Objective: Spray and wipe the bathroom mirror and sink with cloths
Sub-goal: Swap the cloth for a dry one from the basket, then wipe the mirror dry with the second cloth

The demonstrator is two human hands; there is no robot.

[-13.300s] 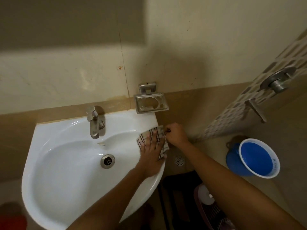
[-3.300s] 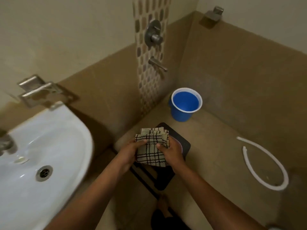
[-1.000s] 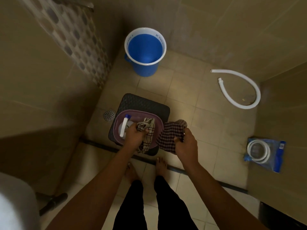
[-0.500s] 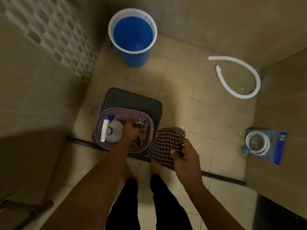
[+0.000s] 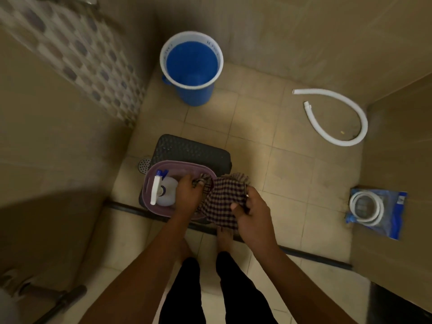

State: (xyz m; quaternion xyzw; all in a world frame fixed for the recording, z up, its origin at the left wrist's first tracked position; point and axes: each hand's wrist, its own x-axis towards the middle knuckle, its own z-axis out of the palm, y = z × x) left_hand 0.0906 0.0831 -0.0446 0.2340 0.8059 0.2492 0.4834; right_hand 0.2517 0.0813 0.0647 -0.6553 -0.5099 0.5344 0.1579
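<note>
Dark maroon-and-cream checked cloth [image 5: 222,202]: crumpled, hanging in loose folds, gripped at its right edge by the right hand [image 5: 253,213], fingers curled round the fabric; it hangs just right of the basket, above the floor. Cream cloth with dark grid lines [image 5: 203,183]: bunched, pinched by the left hand [image 5: 188,191] inside the oval mauve plastic basket [image 5: 149,181], at its right end. Clear plastic spray bottle with white-and-blue trigger head [image 5: 163,190]: lying on its side in the basket's left half. Basket sits on a dark woven-pattern plastic stool [image 5: 191,149]. Blue round bucket with white rim [image 5: 191,67]: far, on the beige tiled floor [image 5: 268,160]. White corrugated hose [image 5: 336,118]: curved, far right.
</note>
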